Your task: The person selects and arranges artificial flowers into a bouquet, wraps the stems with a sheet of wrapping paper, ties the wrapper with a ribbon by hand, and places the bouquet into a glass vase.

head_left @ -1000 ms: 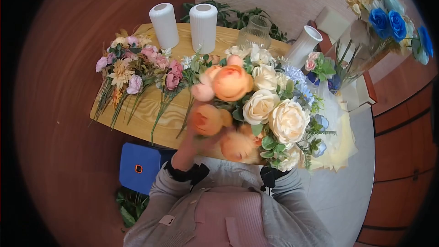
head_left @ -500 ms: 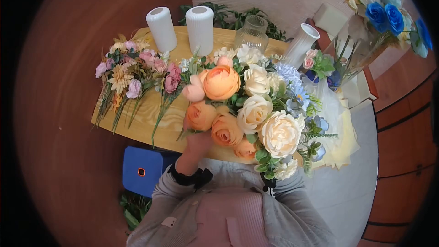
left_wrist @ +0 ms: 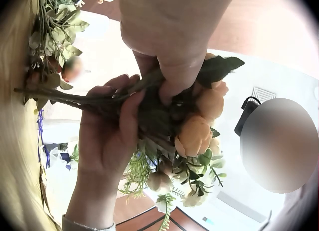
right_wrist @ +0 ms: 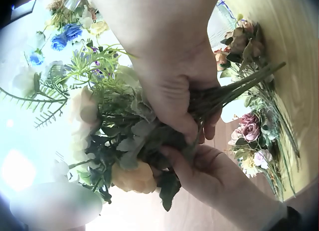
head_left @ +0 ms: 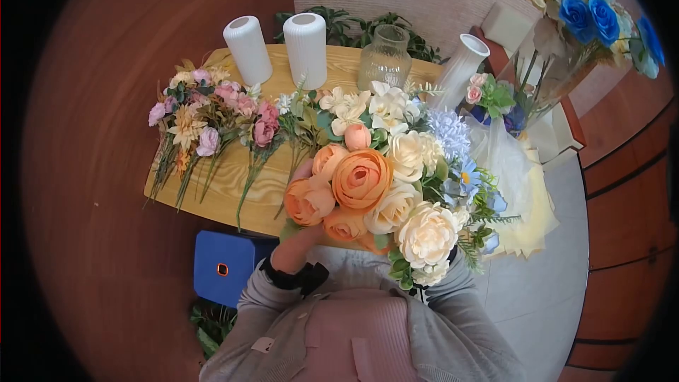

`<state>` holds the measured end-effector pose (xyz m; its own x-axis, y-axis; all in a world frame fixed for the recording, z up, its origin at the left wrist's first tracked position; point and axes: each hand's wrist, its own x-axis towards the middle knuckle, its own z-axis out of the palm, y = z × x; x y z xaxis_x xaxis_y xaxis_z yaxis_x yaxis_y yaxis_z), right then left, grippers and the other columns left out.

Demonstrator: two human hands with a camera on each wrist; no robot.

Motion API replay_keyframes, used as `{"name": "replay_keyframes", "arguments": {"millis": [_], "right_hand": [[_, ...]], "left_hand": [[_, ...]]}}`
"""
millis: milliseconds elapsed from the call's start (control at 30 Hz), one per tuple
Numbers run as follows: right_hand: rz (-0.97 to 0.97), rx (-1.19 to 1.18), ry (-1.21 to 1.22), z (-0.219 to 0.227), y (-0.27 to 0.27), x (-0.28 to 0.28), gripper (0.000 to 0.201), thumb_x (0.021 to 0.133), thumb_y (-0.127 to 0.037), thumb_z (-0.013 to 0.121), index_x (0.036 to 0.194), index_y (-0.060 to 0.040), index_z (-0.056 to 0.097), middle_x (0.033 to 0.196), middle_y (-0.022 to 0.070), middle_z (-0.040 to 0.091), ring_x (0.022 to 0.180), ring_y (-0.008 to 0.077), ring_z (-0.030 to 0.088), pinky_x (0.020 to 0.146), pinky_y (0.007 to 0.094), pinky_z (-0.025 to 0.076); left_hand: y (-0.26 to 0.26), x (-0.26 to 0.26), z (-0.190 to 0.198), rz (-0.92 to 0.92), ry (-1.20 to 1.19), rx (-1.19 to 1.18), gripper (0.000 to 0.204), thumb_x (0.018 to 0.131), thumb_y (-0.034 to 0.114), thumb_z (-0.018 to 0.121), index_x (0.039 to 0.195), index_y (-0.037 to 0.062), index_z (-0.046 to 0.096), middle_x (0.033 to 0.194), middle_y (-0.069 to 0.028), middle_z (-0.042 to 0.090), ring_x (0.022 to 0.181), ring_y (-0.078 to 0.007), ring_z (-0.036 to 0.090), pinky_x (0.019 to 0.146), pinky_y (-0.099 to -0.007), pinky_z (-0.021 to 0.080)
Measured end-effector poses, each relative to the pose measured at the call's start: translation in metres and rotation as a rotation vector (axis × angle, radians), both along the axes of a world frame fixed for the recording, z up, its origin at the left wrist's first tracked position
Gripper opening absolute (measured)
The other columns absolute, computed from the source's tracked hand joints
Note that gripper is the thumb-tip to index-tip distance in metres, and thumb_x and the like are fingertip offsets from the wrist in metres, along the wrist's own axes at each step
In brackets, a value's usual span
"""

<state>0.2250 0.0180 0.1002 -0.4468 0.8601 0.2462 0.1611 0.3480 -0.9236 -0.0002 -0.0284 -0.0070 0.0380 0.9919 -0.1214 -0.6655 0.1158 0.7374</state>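
Orange-and-cream bouquet (head_left: 362, 180): large layered artificial-looking blooms with green leaves, held up in both hands at the near edge of the surface; pale-blue blooms showed along its right side.
Right hand (left_wrist: 106, 134): fingers curled round the bundled green stems, thumb closed across them.
Left hand (right_wrist: 214, 178): thumb and fingers drawn narrow, pinching the dark foliage just below the orange heads.
Stem ends (right_wrist: 271, 70): projected beyond the right hand; whether they touched the surface could not be told.
Wooden surface (head_left: 212, 196): pale, wavy-grained, bearing vases and flowers.
White ribbed cylindrical vases: a left one (head_left: 249, 53) and a right one (head_left: 305, 53) stood near each other at the far side, dark mouths uncovered.
Clear textured-glass vase (head_left: 384, 64): squat and wide-bellied, beside the white pair, its base hidden behind blooms.
Slender white flared vase (head_left: 463, 64): tilted rightward, lower end hidden by flowers.
Tall clear vessel (head_left: 541, 92): at the far right, held long stems topped by bright-blue roses (head_left: 590, 20) and cream blooms.
Loose pink, mauve and cream flowers (head_left: 205, 110): lay on the left of the surface, stems pointing nearward.
White gauzy sheet (head_left: 506, 152): lay right of the bouquet, over pale-yellow wrapping (head_left: 535, 205).
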Motion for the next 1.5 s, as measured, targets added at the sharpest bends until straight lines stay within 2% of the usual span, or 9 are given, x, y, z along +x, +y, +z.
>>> {"name": "replay_keyframes", "arguments": {"millis": [367,400,500,567,700,867,1033,1433,1500], "right_hand": [[0.017,0.001,-0.033,-0.003,-0.004,0.003,0.039,0.087,-0.020,0.063,0.113,0.0014,0.045,0.101,0.0172,0.057,0.092,0.0278,0.058,0.075,0.0367,0.048],[0.022,0.001,-0.038,-0.003,-0.005,0.002,0.039,0.087,-0.020,0.063,0.113,0.0015,0.045,0.101,0.0173,0.057,0.092,0.0279,0.058,0.075,0.0368,0.048],[0.047,-0.002,-0.055,-0.004,-0.006,0.000,0.040,0.087,-0.020,0.064,0.114,0.0016,0.045,0.102,0.0176,0.057,0.092,0.0281,0.058,0.076,0.0369,0.048],[0.068,-0.006,-0.069,-0.005,-0.008,-0.002,0.040,0.087,-0.020,0.064,0.114,0.0016,0.045,0.102,0.0177,0.057,0.092,0.0283,0.059,0.076,0.0371,0.048],[0.088,-0.002,-0.092,-0.004,-0.009,-0.003,0.041,0.087,-0.020,0.064,0.115,0.0018,0.044,0.102,0.0181,0.057,0.093,0.0285,0.059,0.076,0.0373,0.048],[0.088,0.000,-0.113,-0.003,-0.011,0.001,0.042,0.087,-0.021,0.064,0.116,0.0019,0.044,0.103,0.0185,0.057,0.093,0.0289,0.059,0.076,0.0376,0.048],[0.088,0.010,-0.126,0.001,-0.012,0.001,0.043,0.086,-0.021,0.064,0.116,0.0021,0.044,0.104,0.0189,0.057,0.094,0.0293,0.059,0.076,0.0378,0.049],[0.144,0.017,-0.169,0.006,-0.011,-0.006,0.045,0.086,-0.021,0.064,0.118,0.0025,0.044,0.106,0.0200,0.058,0.095,0.0301,0.060,0.077,0.0385,0.049],[0.056,0.175,-0.150,0.010,-0.024,-0.014,0.048,0.084,-0.022,0.066,0.115,0.0040,0.040,0.095,0.0245,0.056,0.087,0.0369,0.060,0.069,0.0443,0.046]], "left_hand": [[0.056,-0.035,-0.030,0.031,-0.082,0.011,0.048,0.094,0.027,0.051,0.133,0.0037,0.039,0.125,-0.0095,0.051,0.109,-0.0229,0.054,0.094,-0.0347,0.046],[-0.034,-0.072,-0.072,0.037,-0.090,0.012,0.047,0.094,0.027,0.051,0.134,0.0037,0.038,0.126,-0.0095,0.051,0.110,-0.0231,0.054,0.094,-0.0348,0.046],[-0.035,-0.080,-0.077,0.062,-0.113,0.011,0.046,0.096,0.027,0.049,0.134,0.0037,0.038,0.126,-0.0096,0.051,0.110,-0.0235,0.054,0.095,-0.0351,0.045],[-0.063,-0.073,-0.069,0.075,-0.045,0.023,0.046,0.095,0.026,0.050,0.134,0.0039,0.038,0.126,-0.0095,0.051,0.111,-0.0235,0.053,0.095,-0.0351,0.045],[-0.010,-0.048,-0.042,0.080,0.097,0.056,0.046,0.094,0.023,0.051,0.134,0.0044,0.038,0.127,-0.0092,0.050,0.111,-0.0235,0.053,0.096,-0.0351,0.045],[-0.059,-0.034,-0.041,0.061,0.280,0.098,0.045,0.093,0.020,0.052,0.133,0.0049,0.039,0.127,-0.0088,0.050,0.112,-0.0235,0.052,0.096,-0.0350,0.044],[-0.018,0.003,-0.004,0.044,0.470,0.149,0.046,0.091,0.016,0.054,0.133,0.0055,0.039,0.127,-0.0085,0.050,0.114,-0.0235,0.051,0.097,-0.0350,0.043],[0.002,0.035,0.052,0.053,0.921,0.234,0.047,0.088,0.009,0.057,0.132,0.0068,0.040,0.128,-0.0076,0.049,0.116,-0.0235,0.048,0.098,-0.0348,0.042],[0.009,0.036,0.063,0.052,0.997,0.251,0.048,0.087,0.007,0.058,0.132,0.0070,0.040,0.128,-0.0074,0.049,0.117,-0.0236,0.048,0.099,-0.0348,0.041]]}}
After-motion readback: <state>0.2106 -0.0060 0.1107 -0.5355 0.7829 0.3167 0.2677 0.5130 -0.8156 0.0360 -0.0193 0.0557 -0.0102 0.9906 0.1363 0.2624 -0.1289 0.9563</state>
